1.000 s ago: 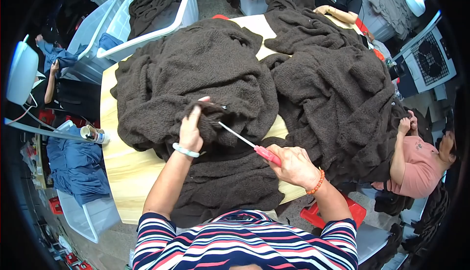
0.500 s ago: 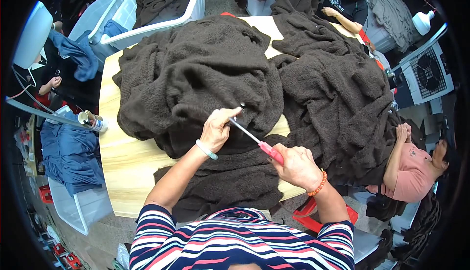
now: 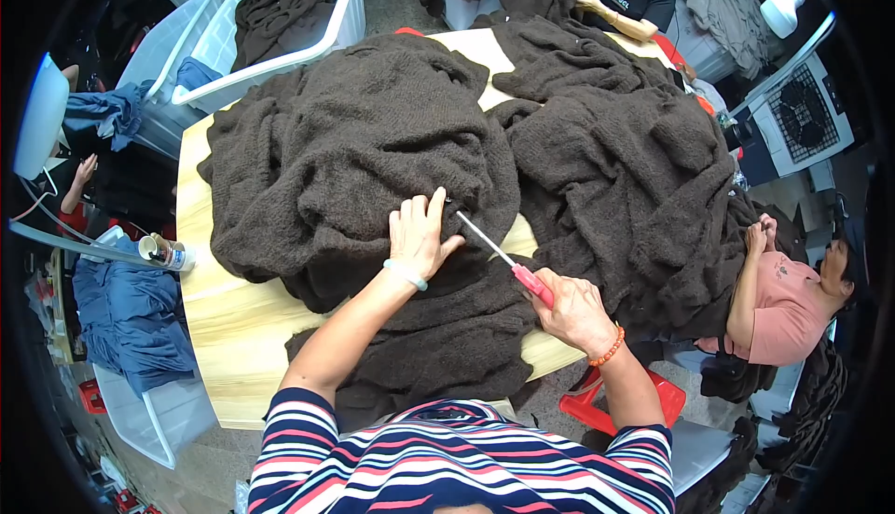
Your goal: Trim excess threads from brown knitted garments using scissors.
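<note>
A large heap of dark brown knitted fabric [image 3: 373, 123] lies on the wooden table in front of me. My left hand [image 3: 419, 234] rests on its near right part, with fingers stretched out and thumb apart. A tiny shiny spot shows by the fingertips, too small to name. My right hand [image 3: 574, 313] is closed around the pink-red handle of a screwdriver-like tool [image 3: 494, 249] with a straight metal shaft. The shaft slants up and left, its tip just right of the left hand, over the brown fabric. Whether the tip touches the cloth I cannot tell.
More brown fabric [image 3: 625, 169] covers the table's right side. A pot [image 3: 168, 252] stands at the left edge of the table [image 3: 224, 328]. White bins [image 3: 347, 20] stand behind. Co-workers sit at the right [image 3: 788, 295] and far right; another person's hand [image 3: 86, 170] shows at left.
My left hand has gone from a pinch beside the tool tip to lying with fingers stretched on the fabric. My right hand and the tool have shifted slightly right. The whole view has shifted a little.
</note>
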